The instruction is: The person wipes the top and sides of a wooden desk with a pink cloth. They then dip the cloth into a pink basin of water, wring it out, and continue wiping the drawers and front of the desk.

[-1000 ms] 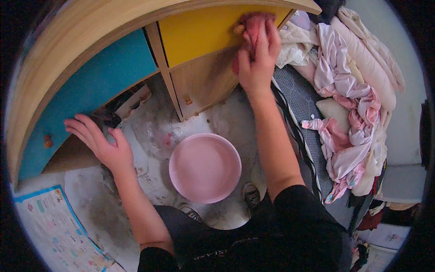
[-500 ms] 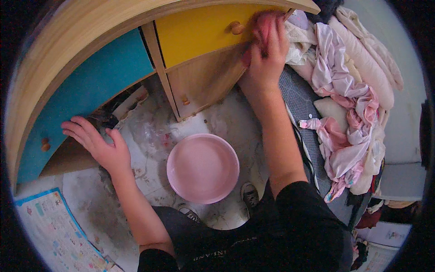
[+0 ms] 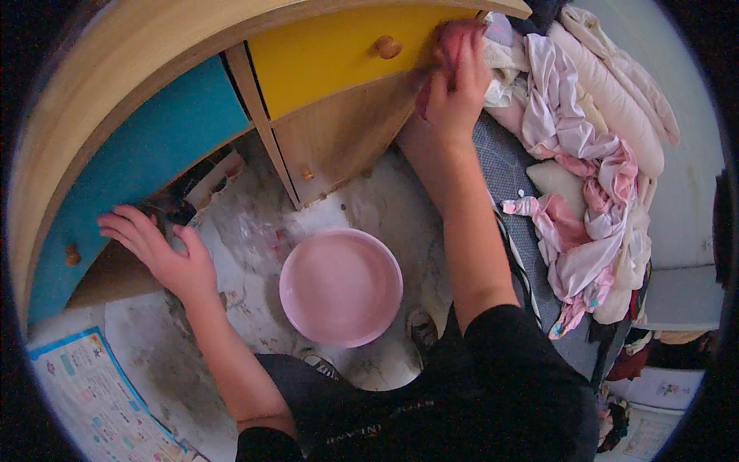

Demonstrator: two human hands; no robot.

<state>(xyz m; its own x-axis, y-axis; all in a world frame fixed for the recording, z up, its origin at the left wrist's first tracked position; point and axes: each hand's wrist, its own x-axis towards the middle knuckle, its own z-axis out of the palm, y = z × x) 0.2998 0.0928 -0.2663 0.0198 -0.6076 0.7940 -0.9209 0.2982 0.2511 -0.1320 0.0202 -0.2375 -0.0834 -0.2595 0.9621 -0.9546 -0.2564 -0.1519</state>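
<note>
My right hand presses a reddish cloth against the right end of the yellow drawer front. The cloth is bunched under my fingers and partly hidden; its edges are blurred. A round wooden knob sticks out just left of it. My left hand is open, its fingers spread beside the lower edge of the teal drawer front; I cannot tell if they touch it. Between my arms a round pink basin stands on the floor, and it seems to hold water.
Below the yellow drawer is a wooden cabinet door with a small knob. Crumpled pink and white bedding lies on a grey padded surface at the right. A blue-edged printed sheet lies at the lower left. My shoes are close to the basin.
The view has shifted slightly, so the cabinet and basin appear a little further left. My right hand stays on the cloth at the yellow drawer front; my left hand remains by the teal drawer.
</note>
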